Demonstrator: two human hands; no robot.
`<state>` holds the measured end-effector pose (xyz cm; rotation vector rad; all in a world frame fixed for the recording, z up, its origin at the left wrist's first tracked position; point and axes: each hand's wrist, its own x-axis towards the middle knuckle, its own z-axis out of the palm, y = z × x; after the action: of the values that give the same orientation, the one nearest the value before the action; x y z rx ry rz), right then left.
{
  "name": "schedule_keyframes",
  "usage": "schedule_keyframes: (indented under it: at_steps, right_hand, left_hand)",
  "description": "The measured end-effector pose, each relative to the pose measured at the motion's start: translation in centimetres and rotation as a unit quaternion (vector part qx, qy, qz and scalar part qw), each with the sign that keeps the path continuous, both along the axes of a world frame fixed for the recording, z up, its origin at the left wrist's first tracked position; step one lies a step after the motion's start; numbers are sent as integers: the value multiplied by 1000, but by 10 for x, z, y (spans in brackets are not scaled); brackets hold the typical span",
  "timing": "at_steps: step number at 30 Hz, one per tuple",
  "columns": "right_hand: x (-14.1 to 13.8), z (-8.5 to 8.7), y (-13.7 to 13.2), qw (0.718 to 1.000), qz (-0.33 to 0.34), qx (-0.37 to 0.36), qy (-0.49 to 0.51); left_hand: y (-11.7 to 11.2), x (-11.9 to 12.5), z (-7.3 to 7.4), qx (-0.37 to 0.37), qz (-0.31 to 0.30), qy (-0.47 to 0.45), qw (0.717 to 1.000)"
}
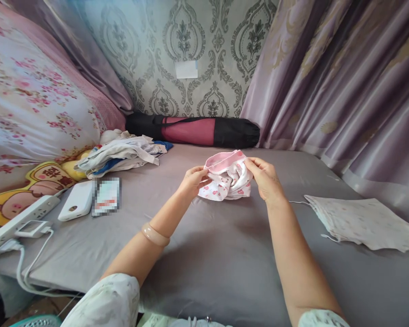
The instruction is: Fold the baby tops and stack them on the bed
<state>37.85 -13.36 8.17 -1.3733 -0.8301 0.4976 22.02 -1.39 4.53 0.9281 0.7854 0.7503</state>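
A small white cloth garment (225, 181) with pink prints and a pink band along its upper edge is held just above the grey sheet. My left hand (194, 179) pinches the band at its left end, fingers closed on it. At the opposite end, my right hand (265, 176) grips the same band between thumb and fingers. Between the two hands the band is spread into a loop, and the rest of the fabric hangs bunched below. The garment's exact kind is unclear from its folds.
A folded pale cloth (364, 222) lies at the right. At the left are a pile of clothes (122, 154), a white power bank (77, 200), a blurred packet (106, 196) and a power strip (27, 220) with cables. A black and red rolled bag (191, 130) lies along the wall.
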Motion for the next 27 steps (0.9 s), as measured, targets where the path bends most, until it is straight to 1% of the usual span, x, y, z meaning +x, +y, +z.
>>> schedule_keyframes:
  at_steps: [2, 4, 6, 8, 10, 13, 15, 16, 18, 20, 22, 24, 27]
  right_hand:
    - [0, 4, -6, 999, 28, 2, -33]
    - [-1, 10, -13, 996, 64, 3, -57]
    - [-2, 18, -20, 993, 95, 5, -75]
    - [-4, 26, -28, 989, 117, 10, -87]
    - [-4, 34, -38, 988, 130, 15, -88]
    - [-2, 44, -56, 990, 129, 22, -50]
    - [0, 49, -66, 993, 117, 23, -15]
    - [1, 50, -70, 993, 112, 18, -2]
    - [4, 51, -74, 995, 102, 1, -5]
    - [7, 50, -71, 995, 86, -24, -53]
    - [10, 45, -64, 989, 70, -51, -124]
    - [13, 39, -56, 978, 70, -84, -176]
    - [19, 27, -44, 960, 77, -137, -232]
  left_hand:
    - [4, -5, 8, 6, 25, -28, 999]
    - [9, -11, 20, 40, 50, -51, 997]
    - [12, -20, 37, 102, 72, -70, 990]
    - [14, -32, 58, 188, 77, -80, 976]
    - [12, -48, 79, 268, 51, -57, 960]
    - [6, -72, 106, 362, -13, 17, 932]
    - [3, -84, 117, 402, -63, 61, 912]
    - [1, -88, 119, 414, -92, 79, 902]
    - [2, -90, 116, 426, -147, 106, 886]
    - [7, -87, 105, 435, -184, 124, 873]
    - [17, -80, 88, 445, -203, 144, 860]
    - [28, -74, 68, 457, -215, 170, 846]
    - [44, -67, 39, 444, -235, 188, 844]
